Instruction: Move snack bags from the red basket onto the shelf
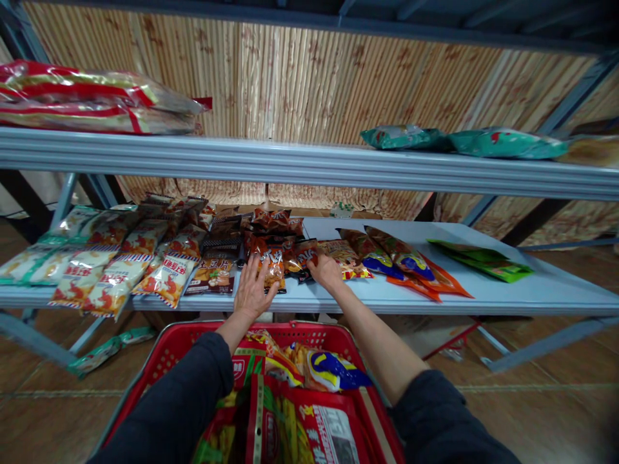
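Observation:
My left hand (254, 288) lies with its fingers stretched and apart against an orange-and-brown snack bag (274, 265) at the shelf's front edge. Just to the right, my right hand (327, 270) has its fingers curled at the side of a dark snack bag with orange print (304, 254); its fingertips are partly hidden. More orange-and-brown bags (271, 220) are stacked behind. Left of my left hand is a brown potato-chip bag (213, 270). A yellow-and-red snack bag (344, 252) lies beyond my right hand.
Below my arms stands a red basket (169, 341) filled with snack packets (329, 425). White-and-orange bags (120, 277) crowd the blue shelf (483, 293) on the left; green packets (483, 261) lie right. An upper shelf (290, 164) crosses above. A packet (113, 351) is on the floor.

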The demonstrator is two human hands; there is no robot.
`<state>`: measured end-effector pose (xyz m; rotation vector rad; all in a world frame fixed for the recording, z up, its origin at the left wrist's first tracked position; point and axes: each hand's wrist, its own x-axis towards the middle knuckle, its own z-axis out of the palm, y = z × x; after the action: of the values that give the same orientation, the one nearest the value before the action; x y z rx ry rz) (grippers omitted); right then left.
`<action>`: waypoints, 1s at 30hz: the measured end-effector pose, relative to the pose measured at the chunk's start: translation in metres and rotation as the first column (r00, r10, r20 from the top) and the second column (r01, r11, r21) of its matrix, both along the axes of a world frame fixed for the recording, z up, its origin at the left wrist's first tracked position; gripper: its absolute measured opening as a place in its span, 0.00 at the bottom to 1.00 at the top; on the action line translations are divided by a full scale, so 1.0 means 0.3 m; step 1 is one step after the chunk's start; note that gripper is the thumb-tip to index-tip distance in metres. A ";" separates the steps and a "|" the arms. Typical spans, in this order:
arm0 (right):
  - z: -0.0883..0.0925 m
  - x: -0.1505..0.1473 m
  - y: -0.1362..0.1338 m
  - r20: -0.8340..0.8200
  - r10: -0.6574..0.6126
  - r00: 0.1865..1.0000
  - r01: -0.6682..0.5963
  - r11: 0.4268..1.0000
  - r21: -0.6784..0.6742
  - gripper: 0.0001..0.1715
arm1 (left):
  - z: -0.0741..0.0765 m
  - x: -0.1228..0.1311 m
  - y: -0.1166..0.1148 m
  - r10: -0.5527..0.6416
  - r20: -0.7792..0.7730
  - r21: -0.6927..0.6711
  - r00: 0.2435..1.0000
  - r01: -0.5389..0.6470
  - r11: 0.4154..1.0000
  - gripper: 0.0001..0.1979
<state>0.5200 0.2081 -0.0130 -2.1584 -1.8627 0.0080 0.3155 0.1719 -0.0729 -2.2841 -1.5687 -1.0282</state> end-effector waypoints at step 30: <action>0.026 -0.006 -0.375 -0.154 0.466 0.871 -0.407 0.861 0.304 0.19 | 0.017 -0.042 0.001 -0.116 0.111 -0.063 0.987 0.124 0.990 0.32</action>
<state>0.5182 0.0957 -0.0053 -1.4564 -2.0463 0.0895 0.3029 0.1722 -0.0677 -2.4341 -1.5455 -1.1612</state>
